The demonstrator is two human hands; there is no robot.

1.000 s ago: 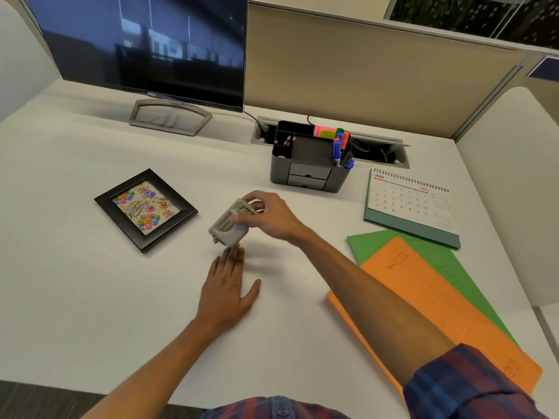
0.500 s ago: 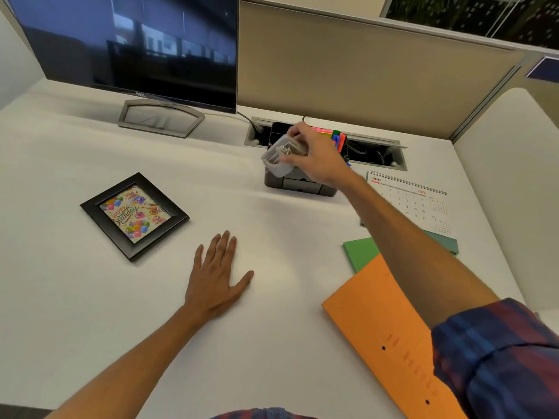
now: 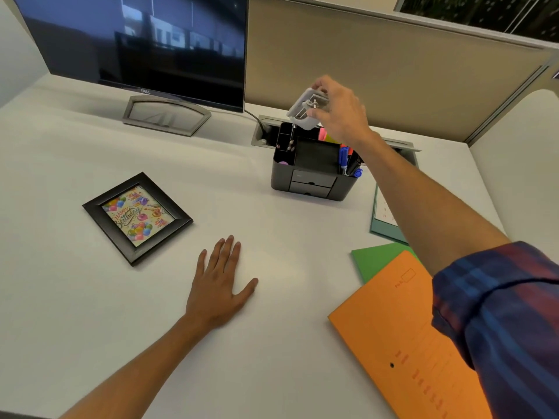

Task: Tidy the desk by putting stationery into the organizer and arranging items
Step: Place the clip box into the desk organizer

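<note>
Right hand (image 3: 338,111) gripping a grey punch (image 3: 306,108), fingers curled round it, holding it tilted in the air just above the back of the black organizer (image 3: 311,179). Not touching the organizer. Left hand (image 3: 219,285) lying flat and open on the white desk (image 3: 90,313), fingers straight, well apart from everything.

Organizer standing upright near the back of the desk, two small drawers facing forward, markers (image 3: 348,160) crowding its right compartment, middle tray bare, small bits showing in the left slots but too small to tell. Sitting just in front of a cable slot (image 3: 263,133) cut into the desk.

Open desk stretching between the organizer and the left hand, and between the left hand and the near edge. Picture frame (image 3: 137,217) lying flat to the left, turned at an angle, apart from the hand. Orange folder (image 3: 405,337) lying over a green folder (image 3: 378,258) at the right, close to the near right edge. Calendar (image 3: 384,219) showing partly behind the right forearm, right of the organizer.

Monitor (image 3: 136,40) standing at the back left on a grey stand (image 3: 166,114). Tan partition (image 3: 393,74) closing off the back, pale curved panels closing the left and right sides.
</note>
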